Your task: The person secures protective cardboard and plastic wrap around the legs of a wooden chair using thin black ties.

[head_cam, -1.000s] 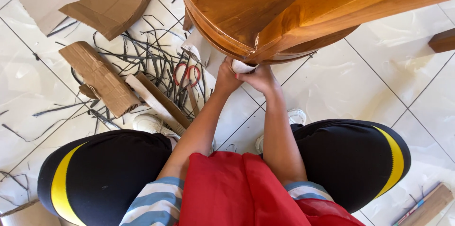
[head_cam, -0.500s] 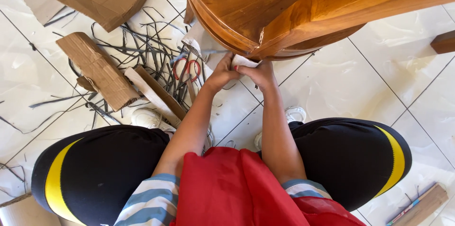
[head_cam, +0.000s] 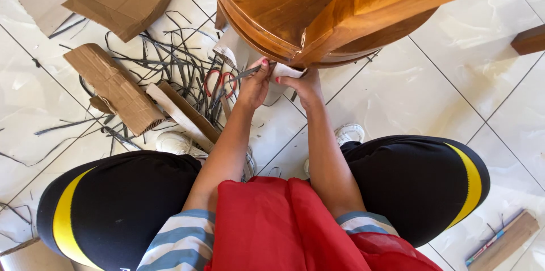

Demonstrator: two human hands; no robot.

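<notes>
1. A small white folded pad (head_cam: 288,70) sits pressed against the lower rim of the round wooden piece of furniture (head_cam: 267,4), right where a slanting leg meets the curved edge.
2. The right hand (head_cam: 306,86) has its fingers closed around that pad, holding it to the wood.
3. The left hand (head_cam: 254,86) is just beside it, fingers pinched on a thin dark strip (head_cam: 247,72) that points away to the left.
4. Red-handled scissors (head_cam: 218,80) lie on the tiled floor (head_cam: 397,95) near the left hand, among a tangle of dark strips (head_cam: 164,61).
5. Torn cardboard pieces (head_cam: 113,89) lie farther left.
</notes>
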